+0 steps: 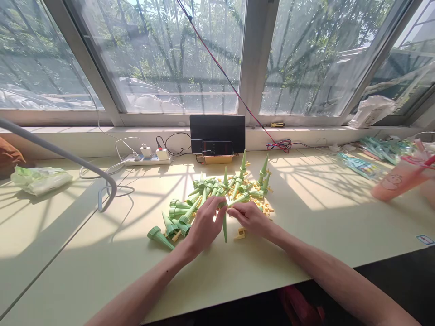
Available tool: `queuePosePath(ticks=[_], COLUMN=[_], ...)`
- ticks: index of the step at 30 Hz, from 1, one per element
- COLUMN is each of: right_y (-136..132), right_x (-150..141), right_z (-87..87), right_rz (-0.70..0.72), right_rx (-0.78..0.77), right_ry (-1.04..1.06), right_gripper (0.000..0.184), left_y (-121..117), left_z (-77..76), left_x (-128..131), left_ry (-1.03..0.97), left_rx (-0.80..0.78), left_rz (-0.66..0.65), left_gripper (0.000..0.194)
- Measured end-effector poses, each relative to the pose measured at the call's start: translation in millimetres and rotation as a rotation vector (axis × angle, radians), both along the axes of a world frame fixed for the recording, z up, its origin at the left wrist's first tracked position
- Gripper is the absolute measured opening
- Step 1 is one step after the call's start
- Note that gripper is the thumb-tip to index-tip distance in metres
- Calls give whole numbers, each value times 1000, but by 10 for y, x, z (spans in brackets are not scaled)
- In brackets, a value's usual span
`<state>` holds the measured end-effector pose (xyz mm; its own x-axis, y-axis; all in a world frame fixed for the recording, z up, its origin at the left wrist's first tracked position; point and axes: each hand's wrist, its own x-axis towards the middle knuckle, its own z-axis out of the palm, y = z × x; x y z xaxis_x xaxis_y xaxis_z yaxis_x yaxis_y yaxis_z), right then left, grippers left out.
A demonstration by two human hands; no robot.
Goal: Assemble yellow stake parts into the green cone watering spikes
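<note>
My left hand [208, 222] is closed around the wide ribbed end of a green plastic watering spike [224, 228], whose point hangs downward over the table. Close against that end, my right hand [249, 217] pinches with thumb and forefinger; what lies between its fingertips is too small and hidden to make out. Just beyond both hands spreads a pile of similar green spikes [178, 211], some lying, some standing point up. Small yellow plastic parts [267, 208] are mixed in on the right side. One yellow piece [239, 234] lies apart, below my right hand.
A black tablet [217, 129] with a phone [217, 148] before it stands by the window. To the left are a power strip [147, 158], a grey metal bar [68, 147] and a plastic packet [41, 179]. A pink cup [390, 183] and bagged items [362, 166] are at right.
</note>
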<state>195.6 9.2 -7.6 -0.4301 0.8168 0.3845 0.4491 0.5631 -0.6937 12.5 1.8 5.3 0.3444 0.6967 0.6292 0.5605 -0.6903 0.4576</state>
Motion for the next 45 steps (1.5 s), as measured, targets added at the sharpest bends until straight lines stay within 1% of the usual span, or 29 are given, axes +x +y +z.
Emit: queuePosePath(ticks=[5,8,10,14,17,29,38,45], right_y=[-17,-31,-33,-23,-14,-8,-7,-12], right_x=[0,5,6,0,-1,1,4,0], right_z=[15,31,36,29,20,3,6,28], right_rz=[-15,-43,-35,-3,-4,-23,-7,-11], right_rx=[-4,-30,-40,-13,-7,-6,-20,-26], right_ry=[-18,-18,-14,1,-1,-20,30,16], right_gripper=[45,34,29,41,44,43,40,43], left_y=[-2,4,5,4,4,-4,-35,-20], left_z=[4,-1,-3,-3,-2,6,57,33], left_x=[-4,-6,-6,-2,0,-5,-18,-26], left_ry=[-7,-6,-3,3,4,1,32,43], left_rx=[-1,-2,-4,-17,-22,-21,-52,-53], left_rz=[-8,-5,-2,-1,4,-11,-53,-54], left_gripper=[9,9,9,9,9,10,25,27])
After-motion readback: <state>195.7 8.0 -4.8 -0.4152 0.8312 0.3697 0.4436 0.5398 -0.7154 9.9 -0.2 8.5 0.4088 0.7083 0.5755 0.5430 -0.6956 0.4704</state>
